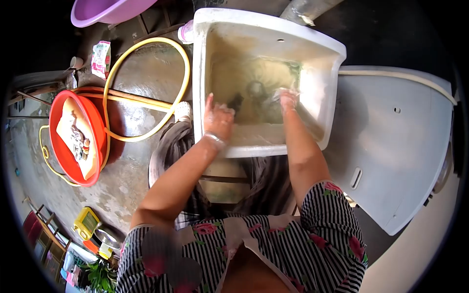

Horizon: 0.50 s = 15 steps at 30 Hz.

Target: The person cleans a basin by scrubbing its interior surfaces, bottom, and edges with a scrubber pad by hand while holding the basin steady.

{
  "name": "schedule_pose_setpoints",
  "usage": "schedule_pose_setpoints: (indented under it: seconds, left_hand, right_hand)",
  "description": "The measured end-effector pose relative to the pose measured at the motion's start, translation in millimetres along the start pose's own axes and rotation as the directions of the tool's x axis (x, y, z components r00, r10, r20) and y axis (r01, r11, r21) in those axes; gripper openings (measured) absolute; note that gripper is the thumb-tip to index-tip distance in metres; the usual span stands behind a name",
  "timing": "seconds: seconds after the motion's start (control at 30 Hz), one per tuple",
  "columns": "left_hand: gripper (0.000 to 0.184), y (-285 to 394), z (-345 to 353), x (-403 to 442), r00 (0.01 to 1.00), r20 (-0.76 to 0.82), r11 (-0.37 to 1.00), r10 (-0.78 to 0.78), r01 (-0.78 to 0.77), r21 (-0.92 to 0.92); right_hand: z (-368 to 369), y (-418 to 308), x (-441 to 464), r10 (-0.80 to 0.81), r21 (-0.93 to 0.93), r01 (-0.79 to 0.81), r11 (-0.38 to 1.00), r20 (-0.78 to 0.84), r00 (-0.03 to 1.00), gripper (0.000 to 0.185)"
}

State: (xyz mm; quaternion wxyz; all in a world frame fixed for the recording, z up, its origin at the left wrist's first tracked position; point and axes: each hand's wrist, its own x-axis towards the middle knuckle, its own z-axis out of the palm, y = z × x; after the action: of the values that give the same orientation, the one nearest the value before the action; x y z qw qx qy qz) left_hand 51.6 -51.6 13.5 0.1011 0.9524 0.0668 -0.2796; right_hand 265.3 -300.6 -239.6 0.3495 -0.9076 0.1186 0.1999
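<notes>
Left hand [218, 120], right hand [288, 99] in sink [268, 17], grips unclear; yellow hose [187, 68], red basin [99, 132] left.

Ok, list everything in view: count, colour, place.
sink: 1, white, centre
water: 1 pool, cloudy, in sink
tub: 1, purple, top left
basin: 1, red, left
packet: 1, pink-white, upper left
hose: count unclear, yellow, left
jug: 1, yellow, lower left
plant: 1, green, lower left
panel: 1, grey, right
pipe: 1, grey, top
clutter: uncounted, mixed, left
shirt: 1, striped, bottom
trousers: 1, striped, lower centre
left hand: 1, bare, over sink
right hand: 1, bare, in sink
</notes>
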Motion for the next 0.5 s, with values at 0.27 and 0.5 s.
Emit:
schedule_pose_setpoints:
  seconds: [0.27,0.5]
  left_hand:
    - [0.027,29,126,127,0.879,0.019,0.229,-0.477,0.145,-0.963]
    - [0.036,31,48,122,0.974,0.226,-0.975,0.031,0.079,-0.207]
  right_hand:
    - [0,-126,-97,-0.379,0.592,-0.783,0.19,0.78,0.498,0.019]
    - [-12,-210,-193,-0.815,0.487,0.656,0.576,0.403,0.416,0.039]
